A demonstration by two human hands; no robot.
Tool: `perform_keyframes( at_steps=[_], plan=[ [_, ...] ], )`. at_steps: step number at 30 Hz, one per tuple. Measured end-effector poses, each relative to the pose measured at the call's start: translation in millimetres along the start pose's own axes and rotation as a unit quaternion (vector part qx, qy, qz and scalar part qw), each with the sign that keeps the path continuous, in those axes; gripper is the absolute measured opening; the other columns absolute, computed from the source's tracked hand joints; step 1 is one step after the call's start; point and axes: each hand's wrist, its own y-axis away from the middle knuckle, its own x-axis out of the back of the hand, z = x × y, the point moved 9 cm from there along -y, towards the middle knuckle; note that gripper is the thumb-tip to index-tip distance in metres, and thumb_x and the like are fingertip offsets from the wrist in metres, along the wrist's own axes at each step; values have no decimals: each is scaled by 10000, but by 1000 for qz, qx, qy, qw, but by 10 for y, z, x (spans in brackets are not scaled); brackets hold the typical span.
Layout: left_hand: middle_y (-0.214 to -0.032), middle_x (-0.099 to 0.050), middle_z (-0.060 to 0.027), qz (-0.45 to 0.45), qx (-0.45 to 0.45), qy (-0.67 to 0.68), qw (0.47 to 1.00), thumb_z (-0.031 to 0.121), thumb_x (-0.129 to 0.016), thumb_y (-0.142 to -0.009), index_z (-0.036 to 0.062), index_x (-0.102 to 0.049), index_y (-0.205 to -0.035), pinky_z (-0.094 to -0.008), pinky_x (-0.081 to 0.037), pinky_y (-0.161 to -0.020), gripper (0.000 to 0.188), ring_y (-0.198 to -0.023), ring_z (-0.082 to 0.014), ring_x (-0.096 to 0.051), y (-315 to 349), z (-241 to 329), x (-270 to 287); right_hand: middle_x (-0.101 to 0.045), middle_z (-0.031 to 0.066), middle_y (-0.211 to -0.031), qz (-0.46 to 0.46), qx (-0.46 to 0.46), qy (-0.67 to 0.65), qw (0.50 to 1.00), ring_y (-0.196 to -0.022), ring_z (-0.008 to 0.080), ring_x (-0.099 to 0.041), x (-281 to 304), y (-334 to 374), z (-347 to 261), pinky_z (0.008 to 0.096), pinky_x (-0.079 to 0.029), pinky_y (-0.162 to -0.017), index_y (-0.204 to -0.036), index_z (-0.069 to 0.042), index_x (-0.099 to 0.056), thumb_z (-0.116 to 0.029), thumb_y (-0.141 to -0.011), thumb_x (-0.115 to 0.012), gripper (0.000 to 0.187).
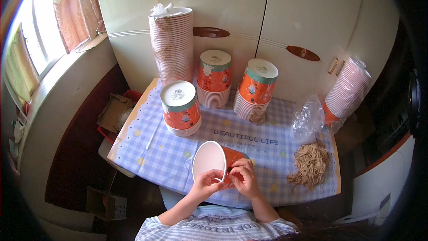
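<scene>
Your left hand (206, 187) has its grip pinched on the lower rim of an orange paper bucket with a white rim and pale inside (208, 162), tipped sideways with its mouth facing left, over the near side of the blue-and-white checked, cloth-covered desk (149, 163). Your right hand (246, 183) bunches its fingertips against the bucket's side by the rim; you cannot tell what that grip grasps. To your right lies a tangled beige twine heap (310, 165), just beside a crumpled clear plastic bag (308, 122).
</scene>
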Motion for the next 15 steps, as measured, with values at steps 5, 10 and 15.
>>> perform_keyframes(
  at_steps=[5, 10, 15],
  plan=[
    [-940, -541, -37, -4, 9, 24, 1000, -29, -571, -776, -31, -515, -998, -223, -475, -748, 229, -841, -98, -544, 1, 22, -56, -513, 73, -927, -15, 10, 8, 1000, -912, 263, -479, -29, 5, -12, 379, -367, -816, -801, -73, -523, -69, -689, -635, 158],
    [-935, -545, -53, 1, 7, 7, 1000, -16, -573, -786, -26, -506, -997, -226, -473, -746, 222, -839, -105, -546, -8, -18, -38, -500, 106, -915, 39, -37, -37, 998, -903, 262, -476, 65, 75, 127, 360, -375, -806, -804, -56, -494, -47, -735, -583, 112],
    [-923, -552, -58, 1, 13, 19, 1000, 2, -587, -788, -17, -500, -992, -236, -470, -733, 223, -827, -106, -544, -5, -27, -60, -539, 108, -826, 129, -141, 15, 982, -781, 254, -527, 369, 262, 686, 340, -411, -727, -798, -34, -482, -31, -756, -562, 89]
  ],
)
